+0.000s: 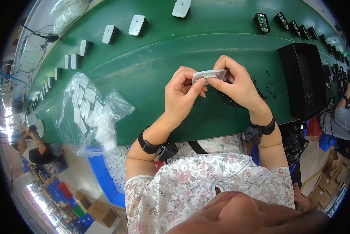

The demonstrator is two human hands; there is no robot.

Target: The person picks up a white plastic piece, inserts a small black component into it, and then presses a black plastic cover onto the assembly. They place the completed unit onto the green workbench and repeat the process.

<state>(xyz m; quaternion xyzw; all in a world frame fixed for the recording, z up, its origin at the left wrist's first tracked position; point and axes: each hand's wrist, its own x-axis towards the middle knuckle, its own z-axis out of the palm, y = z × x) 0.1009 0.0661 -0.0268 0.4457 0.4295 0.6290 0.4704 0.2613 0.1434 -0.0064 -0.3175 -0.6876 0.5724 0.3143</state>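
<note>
Both hands hold one small white plastic cover (pixel 210 74) above the green conveyor belt (pixel 159 58). My left hand (pixel 181 95) pinches its left end between thumb and fingers. My right hand (pixel 237 84) grips its right end from above. Under my right hand lies a scatter of small black parts (pixel 231 101) on the belt. Each wrist wears a black band.
A clear bag of white covers (pixel 87 111) lies at the belt's left. White housings (pixel 137 24) ride the belt in a row, black units (pixel 262 22) at the right. A black box (pixel 305 78) stands to the right. Other people work at both sides.
</note>
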